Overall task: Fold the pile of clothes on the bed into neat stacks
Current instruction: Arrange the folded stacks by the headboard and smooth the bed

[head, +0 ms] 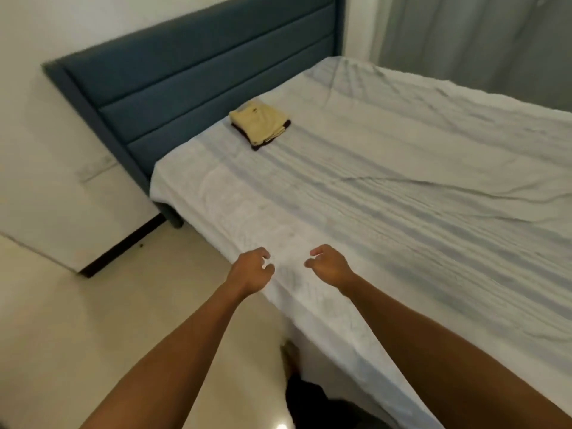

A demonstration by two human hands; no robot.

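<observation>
Left: my left hand (252,270) hovers over the near edge of the bed (402,212), its fingers (263,252) loosely curled and holding nothing. Far ahead, closer to this hand's line than to the other's, the folded stack (259,123) lies by the padded blue headboard (201,72): a soft cream garment squared on a dark one, near-square, with no clear long axis. Right: my right hand (329,264) is likewise half-curled and empty, and no loose clothes show on the wrinkled pale sheet, so I judge folding nearly done.
</observation>
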